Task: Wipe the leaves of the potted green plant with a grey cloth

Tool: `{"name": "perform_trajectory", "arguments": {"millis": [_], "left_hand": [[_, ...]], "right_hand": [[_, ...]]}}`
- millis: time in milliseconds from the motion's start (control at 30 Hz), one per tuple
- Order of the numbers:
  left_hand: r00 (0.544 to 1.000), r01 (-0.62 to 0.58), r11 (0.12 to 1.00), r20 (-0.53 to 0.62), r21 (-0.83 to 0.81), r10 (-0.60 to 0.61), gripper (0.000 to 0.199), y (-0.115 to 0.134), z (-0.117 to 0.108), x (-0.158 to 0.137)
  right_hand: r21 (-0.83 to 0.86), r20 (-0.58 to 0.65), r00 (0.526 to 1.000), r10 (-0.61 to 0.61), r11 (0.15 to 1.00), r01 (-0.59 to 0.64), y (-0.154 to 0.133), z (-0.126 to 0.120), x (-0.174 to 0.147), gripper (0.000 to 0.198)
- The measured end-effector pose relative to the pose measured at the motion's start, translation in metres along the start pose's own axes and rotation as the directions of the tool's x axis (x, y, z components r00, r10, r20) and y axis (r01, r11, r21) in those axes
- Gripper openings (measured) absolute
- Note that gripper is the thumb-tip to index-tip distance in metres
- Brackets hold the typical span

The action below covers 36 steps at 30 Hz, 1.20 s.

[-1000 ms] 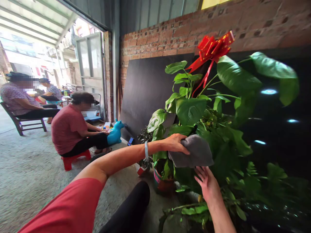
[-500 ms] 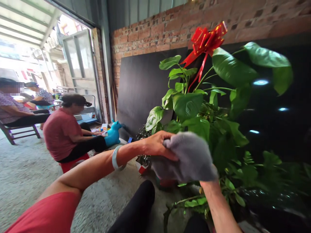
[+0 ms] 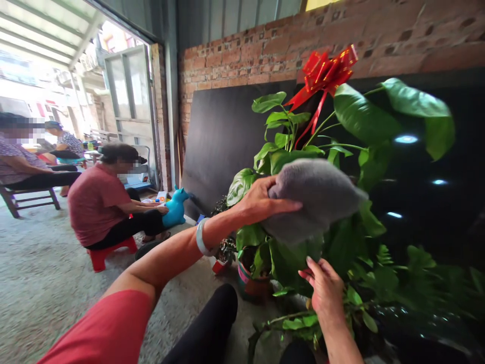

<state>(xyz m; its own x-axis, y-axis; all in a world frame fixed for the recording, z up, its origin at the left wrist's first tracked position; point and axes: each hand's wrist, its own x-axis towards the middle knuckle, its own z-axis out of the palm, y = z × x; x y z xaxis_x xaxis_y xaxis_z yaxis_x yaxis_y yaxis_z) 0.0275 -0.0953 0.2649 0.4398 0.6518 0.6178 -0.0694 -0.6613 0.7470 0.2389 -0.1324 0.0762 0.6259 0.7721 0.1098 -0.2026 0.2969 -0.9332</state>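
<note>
At the far left, a seated person [image 3: 18, 162] and their wooden chair [image 3: 34, 197] are cut off by the frame's edge. A small blue object [image 3: 200, 218] just past the wrist bangle [image 3: 203, 236] is too covered to make out. The left hand [image 3: 263, 199] grips a grey cloth [image 3: 320, 197], thumb on the near side; some fingertips are lost in its folds. The cloth is in front of the plant's middle leaves, hiding most of one broad leaf [image 3: 290, 158], and its right edge is blurred. Below it, the right hand [image 3: 326, 289] has its fingers half curled at the lower edge of a large hanging leaf [image 3: 291, 259]; whether they pinch it I cannot tell. The lower right corner is too dark to read.

Compared with half a second ago, the left hand has lifted the cloth higher against the plant. The right hand, then mostly behind the cloth, now shows clearly beneath it.

The floor [image 3: 49, 278] is rough grey concrete. From the left, another person [image 3: 96, 202] sits on a red plastic stool [image 3: 99, 258] beside a blue animal-shaped toy [image 3: 175, 208]. Then come an open metal door [image 3: 131, 93], a dark board [image 3: 223, 131] leaning against a brick wall [image 3: 235, 65], a striped pot [image 3: 246, 275], a red ribbon bow [image 3: 328, 71] above the foliage, and a glossy black panel [image 3: 424, 207] reflecting lights.
</note>
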Motion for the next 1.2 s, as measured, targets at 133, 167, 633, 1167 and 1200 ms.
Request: {"name": "perform_trajectory", "arguments": {"millis": [133,167,633,1167,1200], "left_hand": [[0.978,-0.1,0.904,-0.125,0.415,0.165,0.037,-0.02,0.012,0.003],[0.995,-0.072,0.86,-0.023,0.505,0.097,0.032,-0.032,0.013,-0.003],[0.967,-0.182,0.903,-0.096,0.39,0.236,0.036,-0.035,0.017,-0.011],[0.982,-0.105,0.93,-0.11,0.353,0.152,0.032,-0.041,0.028,-0.019],[0.994,-0.101,0.893,0.09,0.439,0.068,0.027,-0.052,0.032,-0.031]], "right_hand": [[0.018,0.013,1.0,0.017,1.0,-0.017,0.007,0.003,-0.007,0.053],[0.027,-0.003,1.0,0.023,0.999,-0.023,0.008,0.0,-0.006,0.054],[0.106,-0.134,0.988,0.071,0.993,-0.057,-0.011,-0.008,-0.006,0.046],[0.113,-0.185,0.983,0.005,0.993,0.016,-0.012,-0.033,0.01,0.047],[0.093,-0.187,0.982,-0.02,0.995,0.038,-0.01,-0.037,0.011,0.047]]}}
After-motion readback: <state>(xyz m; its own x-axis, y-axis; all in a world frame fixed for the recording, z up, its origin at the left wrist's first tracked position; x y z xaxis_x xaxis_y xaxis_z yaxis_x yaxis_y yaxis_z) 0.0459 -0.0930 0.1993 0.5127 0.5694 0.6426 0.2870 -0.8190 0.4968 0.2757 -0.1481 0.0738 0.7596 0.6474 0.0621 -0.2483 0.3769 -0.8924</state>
